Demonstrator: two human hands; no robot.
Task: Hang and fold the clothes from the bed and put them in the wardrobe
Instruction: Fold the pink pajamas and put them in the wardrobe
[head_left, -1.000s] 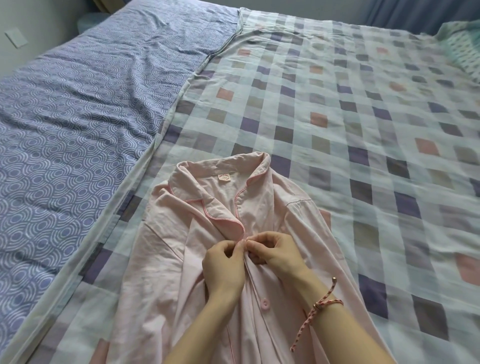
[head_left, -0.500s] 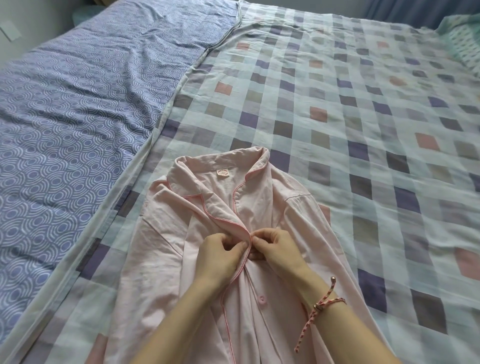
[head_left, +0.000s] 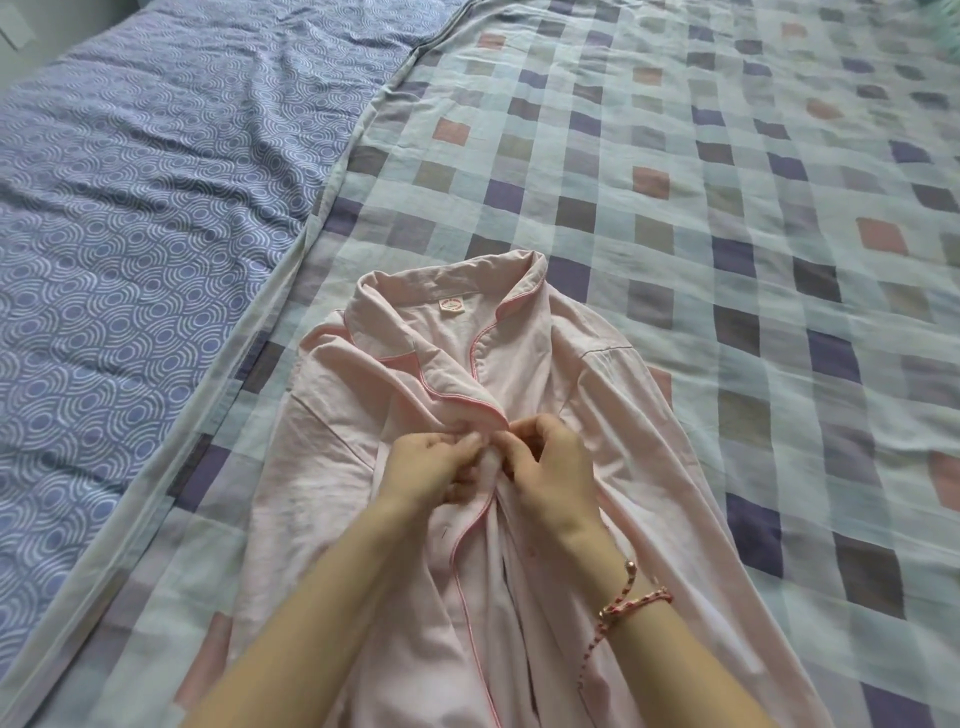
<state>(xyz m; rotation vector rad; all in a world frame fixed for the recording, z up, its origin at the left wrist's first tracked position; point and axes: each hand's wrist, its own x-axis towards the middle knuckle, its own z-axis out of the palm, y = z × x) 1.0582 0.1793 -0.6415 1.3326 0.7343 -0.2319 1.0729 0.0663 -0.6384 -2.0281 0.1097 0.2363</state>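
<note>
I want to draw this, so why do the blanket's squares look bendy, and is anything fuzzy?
Head view: the wide lens bends the checked blanket; light is soft, no hard shadows; the left hand and right hand on the pink shirt look slightly smeared.

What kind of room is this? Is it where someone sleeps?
Most likely a bedroom. A checked bedsheet and a blue swirly cover lie spread out side by side. A pink pyjama top lies on the bedsheet while the left hand and right hand pinch its front.
</note>
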